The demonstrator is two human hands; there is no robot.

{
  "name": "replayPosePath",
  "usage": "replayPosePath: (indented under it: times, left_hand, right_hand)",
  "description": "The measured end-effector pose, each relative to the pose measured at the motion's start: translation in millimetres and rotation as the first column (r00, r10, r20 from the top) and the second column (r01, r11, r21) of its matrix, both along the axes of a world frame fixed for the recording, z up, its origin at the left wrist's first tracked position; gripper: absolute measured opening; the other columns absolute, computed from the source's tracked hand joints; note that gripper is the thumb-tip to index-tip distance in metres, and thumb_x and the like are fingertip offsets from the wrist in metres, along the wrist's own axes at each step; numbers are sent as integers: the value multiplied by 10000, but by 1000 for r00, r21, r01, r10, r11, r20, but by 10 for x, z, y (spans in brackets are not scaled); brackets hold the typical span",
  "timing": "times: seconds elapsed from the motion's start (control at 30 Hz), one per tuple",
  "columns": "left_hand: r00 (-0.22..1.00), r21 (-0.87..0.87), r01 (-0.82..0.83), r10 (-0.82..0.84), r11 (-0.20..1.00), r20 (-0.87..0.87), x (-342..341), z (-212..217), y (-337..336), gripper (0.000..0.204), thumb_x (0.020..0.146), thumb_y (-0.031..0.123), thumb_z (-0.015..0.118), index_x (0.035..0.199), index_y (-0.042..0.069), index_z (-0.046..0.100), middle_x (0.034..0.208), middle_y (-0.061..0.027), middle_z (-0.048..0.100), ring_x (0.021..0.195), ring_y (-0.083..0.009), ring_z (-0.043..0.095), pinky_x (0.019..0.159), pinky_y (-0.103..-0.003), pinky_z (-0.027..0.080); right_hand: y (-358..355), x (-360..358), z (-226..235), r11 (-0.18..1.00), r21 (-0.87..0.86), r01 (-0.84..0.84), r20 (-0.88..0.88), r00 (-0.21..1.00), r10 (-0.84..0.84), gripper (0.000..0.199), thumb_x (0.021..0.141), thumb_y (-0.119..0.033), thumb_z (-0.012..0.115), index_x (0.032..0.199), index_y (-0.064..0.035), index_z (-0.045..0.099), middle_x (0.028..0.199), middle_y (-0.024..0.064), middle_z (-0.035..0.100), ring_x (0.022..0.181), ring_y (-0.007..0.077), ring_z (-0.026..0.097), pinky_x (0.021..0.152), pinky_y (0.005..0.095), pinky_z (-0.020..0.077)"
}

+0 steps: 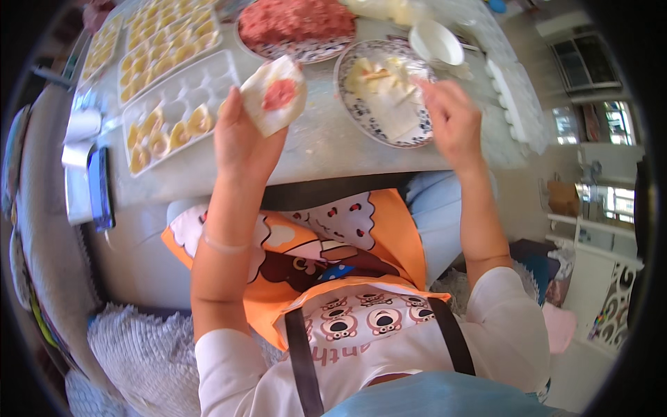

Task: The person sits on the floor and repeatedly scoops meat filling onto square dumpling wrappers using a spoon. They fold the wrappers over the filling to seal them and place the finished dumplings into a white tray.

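My left hand point(246, 132) holds a pale wonton wrapper point(260, 115) spread over its fingers, with a dab of pink minced meat on it. Over the right side of a blue-patterned plate point(351, 115) is my right hand point(453, 118), its fingers curled together and slightly blurred; what they hold, if anything, is hidden. On that plate lie white wrapper sheets point(399, 111) and some yellowish pieces. Behind the left hand's wrapper stands a second plate point(311, 52) heaped with pink minced meat point(295, 24).
At the left, a white compartment tray point(184, 94) holds several folded wontons point(160, 144); fuller trays point(167, 52) stand behind it. A white bowl point(436, 42) sits by the wrapper plate's far right. A blue-edged phone-like object point(101, 187) is at the table's left edge.
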State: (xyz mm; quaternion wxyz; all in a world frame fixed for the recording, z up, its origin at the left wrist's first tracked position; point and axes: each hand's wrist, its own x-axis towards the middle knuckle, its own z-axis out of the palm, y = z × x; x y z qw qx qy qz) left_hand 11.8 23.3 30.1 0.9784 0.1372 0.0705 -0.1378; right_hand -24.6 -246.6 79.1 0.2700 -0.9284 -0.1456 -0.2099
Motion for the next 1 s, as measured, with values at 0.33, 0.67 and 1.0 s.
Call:
replayPosePath:
  times: [0.33, 0.67, 1.0]
  left_hand:
    - [974, 188, 222, -206, 957, -99, -115, 47, -227, 511, 1004, 300, 239, 1346, -67, 334, 1359, -280, 395, 1274, -396, 396, 1075, -478, 308]
    - [981, 132, 195, -195, 972, -12, -92, -37, -159, 610, 987, 420, 264, 1359, -59, 335, 1363, -275, 400, 1280, -374, 390, 1092, -441, 269]
    - [961, 106, 266, -272, 958, 47, -196, 101, -165, 690, 976, 496, 225, 1391, -51, 287, 1386, -194, 401, 1303, -324, 371, 1093, -451, 267]
  right_hand:
    - [-1232, 1025, -29, 793, -550, 262, -163, 898, -409, 215, 853, -163, 546, 1010, -142, 690, 1018, 115, 653, 922, 309, 613, 779, 410, 489]
    - [-1437, 710, 123, 955, -26, 295, -156, 942, -296, 235, 861, -161, 582, 1068, -95, 672, 881, 78, 671, 793, 127, 597, 719, 261, 458]
    - [431, 144, -85, 906, 40, -422, -48, 905, 423, 286, 799, 29, 610, 1065, -65, 660, 878, 88, 585, 766, 214, 582, 660, 281, 473]
